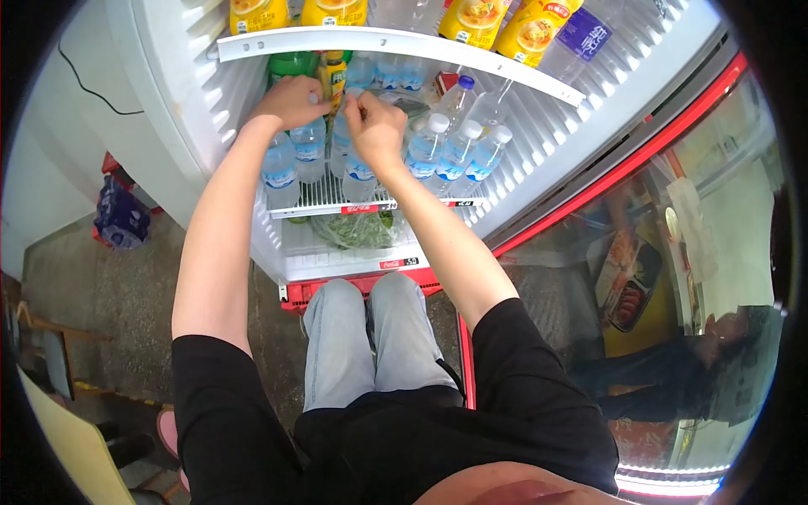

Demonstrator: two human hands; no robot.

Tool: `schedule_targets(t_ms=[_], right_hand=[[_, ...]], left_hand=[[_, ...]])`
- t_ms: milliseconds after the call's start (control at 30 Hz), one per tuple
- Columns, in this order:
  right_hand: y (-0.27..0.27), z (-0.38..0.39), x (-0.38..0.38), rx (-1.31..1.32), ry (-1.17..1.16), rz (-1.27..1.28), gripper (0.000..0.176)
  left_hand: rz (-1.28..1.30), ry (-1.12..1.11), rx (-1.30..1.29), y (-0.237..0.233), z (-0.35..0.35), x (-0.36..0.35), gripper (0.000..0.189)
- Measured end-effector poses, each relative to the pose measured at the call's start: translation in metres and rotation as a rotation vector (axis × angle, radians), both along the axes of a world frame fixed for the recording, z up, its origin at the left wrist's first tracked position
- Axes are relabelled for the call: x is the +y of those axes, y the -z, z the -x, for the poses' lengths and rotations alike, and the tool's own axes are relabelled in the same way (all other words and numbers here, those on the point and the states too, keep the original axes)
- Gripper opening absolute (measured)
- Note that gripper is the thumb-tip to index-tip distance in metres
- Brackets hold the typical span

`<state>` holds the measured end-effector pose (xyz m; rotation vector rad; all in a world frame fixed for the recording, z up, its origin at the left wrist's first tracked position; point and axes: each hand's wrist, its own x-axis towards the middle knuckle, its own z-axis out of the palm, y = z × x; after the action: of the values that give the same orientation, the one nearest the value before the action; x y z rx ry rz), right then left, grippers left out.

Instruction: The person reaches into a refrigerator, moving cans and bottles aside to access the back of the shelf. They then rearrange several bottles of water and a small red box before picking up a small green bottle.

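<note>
Inside an open fridge, small clear water bottles [280, 174] with blue and white labels stand on a wire shelf. My left hand [290, 103] reaches over the left ones, its fingers curled at the top of a water bottle [309, 150] whose cap it hides. My right hand [377, 126] is closed at the top of a middle water bottle [359, 181], and its fingertips hide part of the contact. Behind my left hand are a green-capped bottle [293, 63] and a yellow-labelled bottle [337, 76]. Right of my right hand stand several white-capped bottles [454, 156].
An upper shelf [387, 42] with yellow-labelled bottles [335, 12] hangs just above my hands. Bagged green vegetables [353, 229] lie on the lower level. The red-edged glass door [614, 168] stands open at right. A dark blue package [123, 210] lies on the floor at left.
</note>
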<state>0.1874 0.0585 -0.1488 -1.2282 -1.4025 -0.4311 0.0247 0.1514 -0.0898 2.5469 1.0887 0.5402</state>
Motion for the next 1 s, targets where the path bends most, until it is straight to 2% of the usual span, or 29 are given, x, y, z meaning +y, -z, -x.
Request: schedule_targets(t_ms=[133,433,533,733,900,1000], right_hand=[[-0.001,0.002,-0.003,-0.003,0.006,0.004,0.024],[0.0,0.0,0.002,-0.029,0.03,-0.014,0.024],[-0.001,0.0,0.001,-0.037,0.034,0.002,0.025],[-0.004,-0.002,0.002,-0.117,-0.022,0.07,0.025],[-0.019,-0.005,-0.006,-0.125,-0.112,0.223,0.028],[-0.029,-0.016,-0.008,-0.211,-0.126,0.167,0.026]], left_hand=[[-0.092,0.006,-0.032,0.012,-0.001,0.011,0.036],[-0.012,-0.033,0.014,0.001,0.0,-0.001,0.032],[-0.057,-0.029,0.009,0.006,0.001,0.002,0.033],[-0.061,-0.034,0.111,-0.002,0.0,-0.006,0.044],[-0.032,-0.035,0.059,0.002,0.001,-0.004,0.035],[-0.018,-0.036,0.072,-0.002,0.001,-0.009,0.036]])
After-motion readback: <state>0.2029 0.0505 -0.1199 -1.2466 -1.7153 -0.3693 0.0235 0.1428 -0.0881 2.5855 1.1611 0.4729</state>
